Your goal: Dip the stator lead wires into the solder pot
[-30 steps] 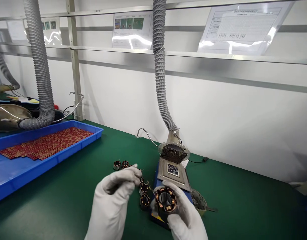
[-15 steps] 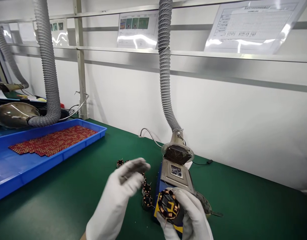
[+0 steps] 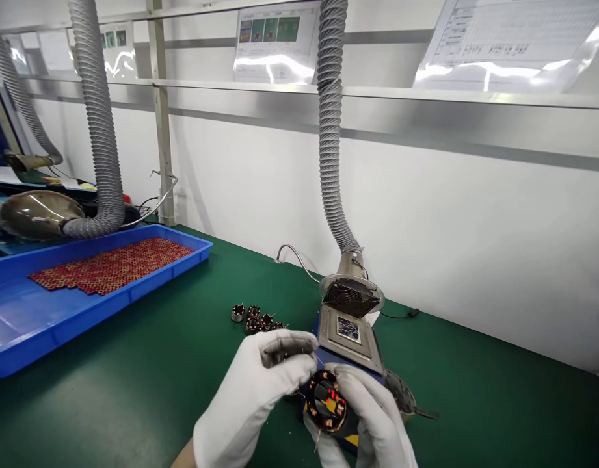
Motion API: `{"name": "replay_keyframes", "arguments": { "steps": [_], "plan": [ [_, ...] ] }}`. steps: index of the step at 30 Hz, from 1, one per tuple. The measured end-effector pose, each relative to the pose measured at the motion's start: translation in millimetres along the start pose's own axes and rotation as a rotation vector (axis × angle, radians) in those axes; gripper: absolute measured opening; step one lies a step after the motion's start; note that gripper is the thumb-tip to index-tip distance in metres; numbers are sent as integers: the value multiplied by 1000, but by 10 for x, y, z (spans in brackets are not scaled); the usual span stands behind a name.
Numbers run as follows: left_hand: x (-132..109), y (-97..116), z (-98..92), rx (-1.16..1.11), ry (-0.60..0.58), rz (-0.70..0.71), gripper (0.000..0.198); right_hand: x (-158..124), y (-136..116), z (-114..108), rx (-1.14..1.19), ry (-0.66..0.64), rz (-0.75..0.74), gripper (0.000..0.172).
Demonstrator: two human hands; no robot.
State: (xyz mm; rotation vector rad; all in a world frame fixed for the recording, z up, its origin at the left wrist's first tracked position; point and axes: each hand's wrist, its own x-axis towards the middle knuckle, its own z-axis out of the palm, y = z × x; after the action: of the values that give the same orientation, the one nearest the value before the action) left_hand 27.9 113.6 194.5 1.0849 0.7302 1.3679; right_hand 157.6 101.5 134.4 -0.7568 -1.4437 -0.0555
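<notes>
No text is legible: the sheets and photo card on the wall rail, far beyond the fingers, are too blurred and glare-washed.

White-gloved left hand now closer to the copper-wound ring stator, fingertips pinched just beside its rim, white-gloved right hand tilting the stator leftward, small wound stators on the far green mat uncovered

A green bench top fills the lower frame; behind it a white wall, with a metal rail across the top.
</notes>
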Motion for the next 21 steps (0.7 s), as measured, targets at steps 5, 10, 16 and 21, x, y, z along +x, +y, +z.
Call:
{"name": "replay_keyframes", "arguments": {
  "steps": [5, 10, 16, 21],
  "plan": [
    [13, -28, 58, -3, 28, 37, 6, -12, -4, 17, -24, -53, -33, 35],
    [-11, 9, 70, 71, 87, 89, 31, -30, -10, 47, 16, -42, 34, 32],
    [82, -7, 19, -123, 148, 83, 16, -57, -60, 43, 108, -105, 208, 29],
    [-1, -21, -286, -77, 474, 194, 25, 25, -11, -161, 378, -150, 511, 29]
  ]
}}
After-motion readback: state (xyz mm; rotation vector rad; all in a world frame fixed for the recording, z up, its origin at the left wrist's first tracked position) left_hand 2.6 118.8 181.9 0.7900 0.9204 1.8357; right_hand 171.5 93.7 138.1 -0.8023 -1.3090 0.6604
